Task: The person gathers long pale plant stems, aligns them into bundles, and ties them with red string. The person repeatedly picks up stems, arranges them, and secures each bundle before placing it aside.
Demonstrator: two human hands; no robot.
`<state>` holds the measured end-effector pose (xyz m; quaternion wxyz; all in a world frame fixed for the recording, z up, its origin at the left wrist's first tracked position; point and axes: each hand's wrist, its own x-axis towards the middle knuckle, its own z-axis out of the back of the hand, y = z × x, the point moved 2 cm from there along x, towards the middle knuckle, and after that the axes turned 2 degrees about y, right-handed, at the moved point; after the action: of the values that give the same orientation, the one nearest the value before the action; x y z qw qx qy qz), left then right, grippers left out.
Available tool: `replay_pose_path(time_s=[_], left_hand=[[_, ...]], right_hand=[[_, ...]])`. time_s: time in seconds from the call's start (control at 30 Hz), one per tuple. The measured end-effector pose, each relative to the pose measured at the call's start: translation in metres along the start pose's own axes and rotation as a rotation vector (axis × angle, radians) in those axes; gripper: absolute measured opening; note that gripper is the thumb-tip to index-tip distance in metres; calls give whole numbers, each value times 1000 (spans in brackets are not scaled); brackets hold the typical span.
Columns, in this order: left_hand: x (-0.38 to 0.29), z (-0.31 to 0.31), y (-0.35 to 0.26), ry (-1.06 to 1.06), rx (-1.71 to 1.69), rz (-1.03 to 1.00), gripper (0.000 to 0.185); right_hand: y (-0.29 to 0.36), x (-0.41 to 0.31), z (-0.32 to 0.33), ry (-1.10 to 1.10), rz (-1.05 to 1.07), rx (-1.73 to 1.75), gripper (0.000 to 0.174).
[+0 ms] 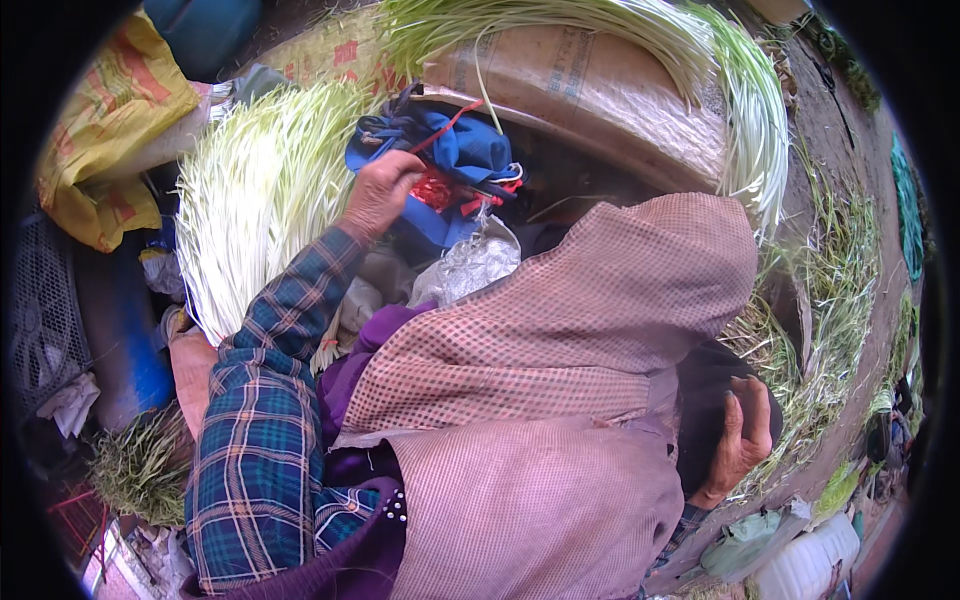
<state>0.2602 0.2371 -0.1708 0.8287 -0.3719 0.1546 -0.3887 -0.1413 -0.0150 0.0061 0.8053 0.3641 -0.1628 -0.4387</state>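
Observation:
My left hand (pixel 386 187), in a plaid sleeve, pinches a thin red tie strip (pixel 448 126) above a blue cloth bag (pixel 471 146). More red strips (pixel 433 189) lie bunched in the bag's opening. Just left of that hand stands a thick mass of long white-and-green vegetable shoots (pixel 255 202). On the far right, my right hand (pixel 735 446) rests against dark cloth (pixel 701 405) at my side, fingers spread and holding nothing. A checked apron (pixel 525 390) covers my lap.
A long woven-sack bundle (pixel 585 97) lies ahead, with more shoots (pixel 754 127) draped over its far side and right end. Yellow woven sacks (pixel 112 127) and a black plastic crate (pixel 46 315) sit left. Leaf trimmings (pixel 840 292) litter the ground right, near a white jug (pixel 810 559).

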Motion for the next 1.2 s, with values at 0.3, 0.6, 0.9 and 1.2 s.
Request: replay_pose_path(time_s=[0.3,0.6,0.9,1.2], left_hand=[[-1,-54,24,397,595,-66,11],[-2,-18,5,147,-358,161,14],[66,-6,-118,223,-847,155,18],[147,-72,-147,345,-922,251,23]], right_hand=[[0,-1,0,-15,-49,11,32],[-4,-1,0,-1,-51,15,33],[1,1,-1,-15,-28,3,34],[10,6,0,22,73,-138,36]])
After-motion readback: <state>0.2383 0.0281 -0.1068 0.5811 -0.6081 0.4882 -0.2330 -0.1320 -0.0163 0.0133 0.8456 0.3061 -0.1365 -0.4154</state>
